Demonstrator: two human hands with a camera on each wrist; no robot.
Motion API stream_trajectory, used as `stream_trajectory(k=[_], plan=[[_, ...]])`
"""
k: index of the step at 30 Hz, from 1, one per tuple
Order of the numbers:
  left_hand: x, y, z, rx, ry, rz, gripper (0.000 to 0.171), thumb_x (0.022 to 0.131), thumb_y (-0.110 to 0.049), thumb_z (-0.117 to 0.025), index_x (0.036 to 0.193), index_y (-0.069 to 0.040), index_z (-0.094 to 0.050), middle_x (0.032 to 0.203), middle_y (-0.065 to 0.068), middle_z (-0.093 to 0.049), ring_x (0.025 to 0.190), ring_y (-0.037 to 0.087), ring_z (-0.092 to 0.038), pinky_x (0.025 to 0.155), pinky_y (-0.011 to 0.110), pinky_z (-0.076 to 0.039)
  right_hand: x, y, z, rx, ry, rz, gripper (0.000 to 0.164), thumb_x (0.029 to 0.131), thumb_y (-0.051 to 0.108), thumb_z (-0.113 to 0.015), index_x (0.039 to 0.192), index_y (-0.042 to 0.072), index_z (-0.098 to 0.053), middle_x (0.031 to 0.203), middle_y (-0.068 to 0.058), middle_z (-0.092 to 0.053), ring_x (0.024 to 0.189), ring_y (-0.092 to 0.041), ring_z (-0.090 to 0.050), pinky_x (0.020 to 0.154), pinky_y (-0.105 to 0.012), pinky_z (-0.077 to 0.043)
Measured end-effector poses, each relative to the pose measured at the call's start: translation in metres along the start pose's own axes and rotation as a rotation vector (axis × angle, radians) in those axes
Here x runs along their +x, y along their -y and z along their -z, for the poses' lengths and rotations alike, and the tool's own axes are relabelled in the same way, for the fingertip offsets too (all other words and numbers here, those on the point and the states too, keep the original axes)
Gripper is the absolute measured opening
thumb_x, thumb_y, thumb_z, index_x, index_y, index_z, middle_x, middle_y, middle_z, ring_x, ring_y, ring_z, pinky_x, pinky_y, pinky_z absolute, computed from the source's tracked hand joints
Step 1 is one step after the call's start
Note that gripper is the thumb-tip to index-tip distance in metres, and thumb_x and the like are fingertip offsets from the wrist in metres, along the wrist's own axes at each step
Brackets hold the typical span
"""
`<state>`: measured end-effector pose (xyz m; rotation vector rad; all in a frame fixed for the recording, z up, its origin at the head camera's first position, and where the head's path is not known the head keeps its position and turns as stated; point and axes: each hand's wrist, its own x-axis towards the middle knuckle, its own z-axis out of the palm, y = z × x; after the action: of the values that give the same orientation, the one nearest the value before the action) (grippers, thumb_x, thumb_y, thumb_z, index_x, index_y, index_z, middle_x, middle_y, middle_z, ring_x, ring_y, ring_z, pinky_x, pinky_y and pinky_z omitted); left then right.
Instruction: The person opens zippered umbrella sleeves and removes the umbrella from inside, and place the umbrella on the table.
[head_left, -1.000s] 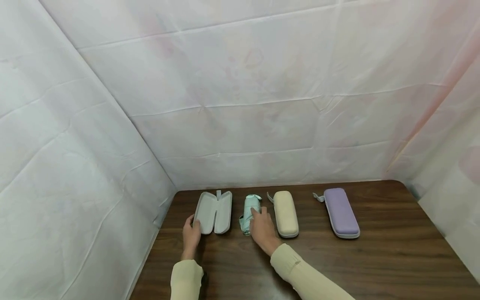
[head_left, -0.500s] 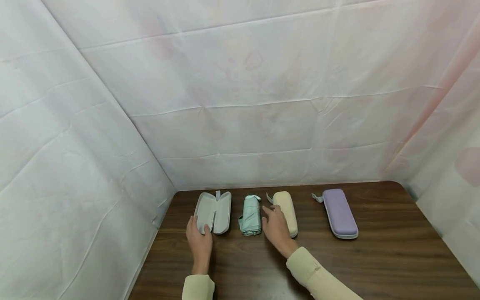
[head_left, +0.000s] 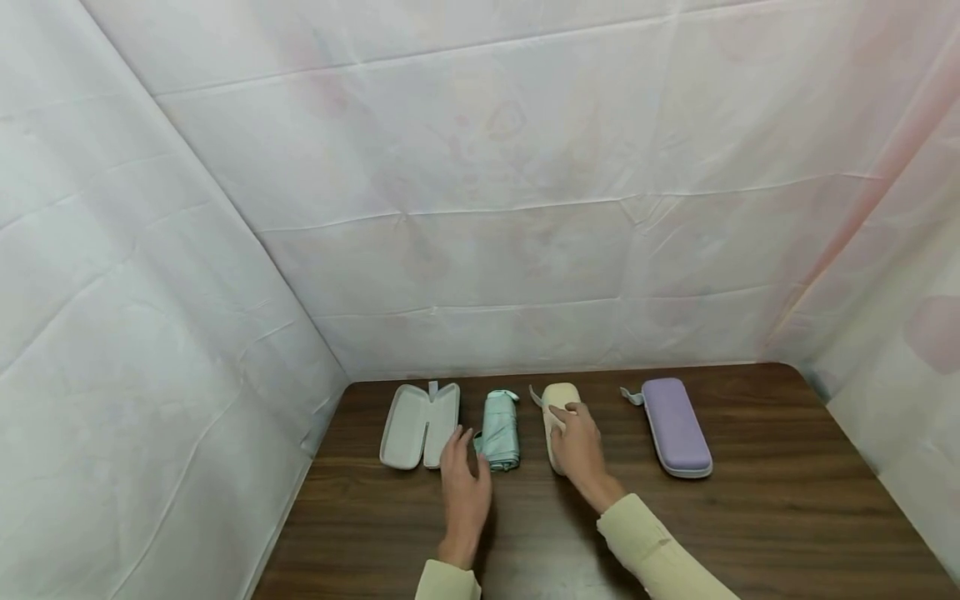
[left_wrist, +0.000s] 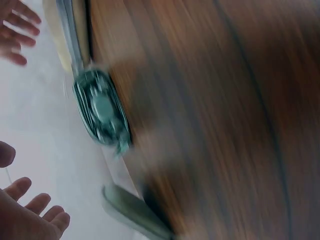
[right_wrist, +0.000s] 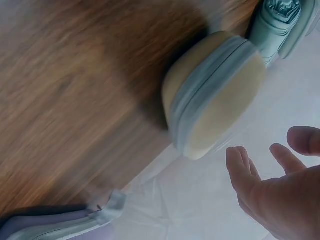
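Note:
A pale grey case (head_left: 405, 429) lies unfolded at the left of the table. To its right is a mint-green folded umbrella (head_left: 500, 429), its round end (left_wrist: 102, 110) facing the left wrist camera. My left hand (head_left: 465, 492), fingers spread, hovers in front of the gap between these two, holding nothing. Over a closed cream zip case (head_left: 561, 395) is my right hand (head_left: 579, 450), which partly covers it in the head view. The right wrist view shows that hand's loosely bent fingers (right_wrist: 242, 170) apart from the cream case.
A closed purple zip case (head_left: 678, 425) with a grey strap lies farther right on the dark wooden table (head_left: 787, 467). Pale cloth (head_left: 480, 250) hangs along the table's back edge and both sides.
My right hand has left the umbrella and moved right to above the cream case. My left hand has come off the unfolded case and shifted right, toward the umbrella.

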<state>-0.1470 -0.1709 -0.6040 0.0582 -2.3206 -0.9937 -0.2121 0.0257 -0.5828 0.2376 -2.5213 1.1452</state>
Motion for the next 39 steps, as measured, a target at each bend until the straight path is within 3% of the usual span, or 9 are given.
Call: stream_trajectory(k=[4, 11, 17, 24, 31, 39], plan=[[-0.006, -0.013, -0.012, 0.002, 0.061, -0.005, 0.044, 0.096, 0.002, -0.072, 0.139, 0.003, -0.062, 0.151, 0.023, -0.054, 0.139, 0.042, -0.050, 0.105, 0.059, -0.048, -0.001, -0.006, 0.007, -0.010, 0.014, -0.022, 0.033, 0.092, -0.005, -0.070, 0.124, -0.004, -0.076, 0.128, -0.032, -0.064, 0.077, -0.031, -0.068, 0.062, -0.041, -0.054], [-0.015, -0.030, -0.030, 0.035, 0.137, -0.107, 0.042, 0.096, -0.001, -0.073, 0.137, 0.003, -0.063, 0.145, 0.022, -0.058, 0.135, 0.041, -0.055, 0.105, 0.058, -0.050, -0.003, -0.017, 0.018, -0.001, -0.001, -0.027, 0.033, 0.092, -0.006, -0.071, 0.125, -0.007, -0.074, 0.127, -0.034, -0.064, 0.101, -0.043, -0.070, 0.078, -0.052, -0.060], [-0.023, -0.047, -0.043, 0.082, 0.292, -0.113, 0.043, 0.099, -0.007, -0.072, 0.140, -0.001, -0.062, 0.149, 0.018, -0.057, 0.138, 0.036, -0.054, 0.106, 0.052, -0.051, -0.005, -0.027, 0.024, 0.000, -0.010, -0.035, 0.034, 0.092, -0.006, -0.071, 0.126, -0.008, -0.073, 0.125, -0.033, -0.064, 0.091, -0.039, -0.069, 0.072, -0.049, -0.058], [-0.031, -0.060, -0.064, 0.153, 0.455, -0.171, 0.047, 0.098, -0.010, -0.074, 0.142, -0.003, -0.061, 0.154, 0.016, -0.053, 0.145, 0.039, -0.047, 0.113, 0.051, -0.047, -0.006, -0.036, 0.029, -0.030, -0.013, -0.043, 0.033, 0.093, -0.003, -0.073, 0.126, -0.008, -0.073, 0.125, -0.032, -0.064, 0.096, -0.043, -0.069, 0.076, -0.054, -0.059], [-0.036, -0.065, -0.078, 0.305, 0.501, -0.302, 0.054, 0.096, -0.017, -0.076, 0.146, -0.009, -0.061, 0.160, 0.012, -0.050, 0.152, 0.034, -0.041, 0.112, 0.047, -0.049, -0.007, -0.044, 0.033, -0.047, 0.000, -0.082, 0.034, 0.095, -0.001, -0.071, 0.128, -0.005, -0.073, 0.129, -0.032, -0.063, 0.101, -0.045, -0.068, 0.079, -0.057, -0.057], [-0.038, -0.065, -0.086, 0.372, 0.521, -0.360, 0.061, 0.095, -0.019, -0.076, 0.152, -0.012, -0.057, 0.163, 0.011, -0.047, 0.151, 0.033, -0.044, 0.109, 0.045, -0.052, -0.007, -0.050, 0.039, -0.064, 0.008, -0.083, 0.034, 0.095, -0.002, -0.070, 0.128, -0.006, -0.073, 0.129, -0.035, -0.063, 0.108, -0.050, -0.066, 0.084, -0.061, -0.057]])
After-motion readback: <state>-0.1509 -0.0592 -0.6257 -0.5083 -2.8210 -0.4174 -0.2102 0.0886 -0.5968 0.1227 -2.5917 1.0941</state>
